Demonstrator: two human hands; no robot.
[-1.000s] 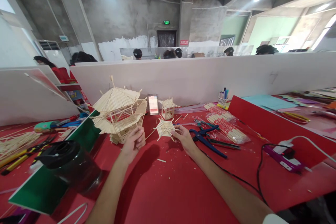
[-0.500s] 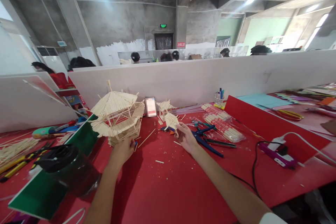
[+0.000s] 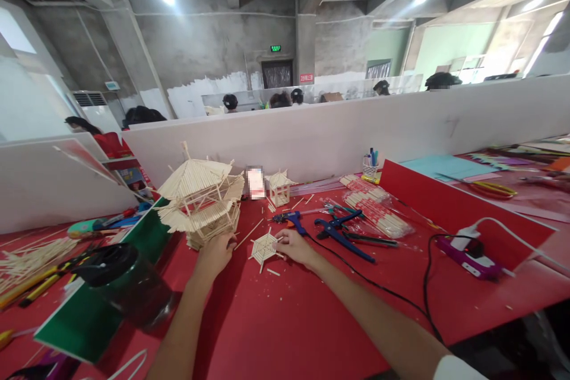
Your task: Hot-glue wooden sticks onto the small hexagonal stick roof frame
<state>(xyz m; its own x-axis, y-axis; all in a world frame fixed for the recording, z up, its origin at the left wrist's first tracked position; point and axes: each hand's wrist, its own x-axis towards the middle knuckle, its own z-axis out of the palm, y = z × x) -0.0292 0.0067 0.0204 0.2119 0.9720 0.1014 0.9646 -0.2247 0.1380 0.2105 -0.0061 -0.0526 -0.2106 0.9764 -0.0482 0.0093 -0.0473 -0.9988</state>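
Note:
A two-tiered pavilion model of thin wooden sticks stands on the red table. My left hand grips its base at the near right corner. My right hand pinches the edge of a small flat web-shaped stick piece that hovers just above the table between both hands. A smaller stick pavilion stands farther back by the white partition.
A blue glue gun, blue pliers and bagged sticks lie right of my hands. A black cable runs to a purple power strip. A dark jar on a green board and loose sticks sit left.
My right hand brought the web-shaped piece down and nearer from beside the small pavilion. My left hand has dropped from in front of the pavilion to its base.

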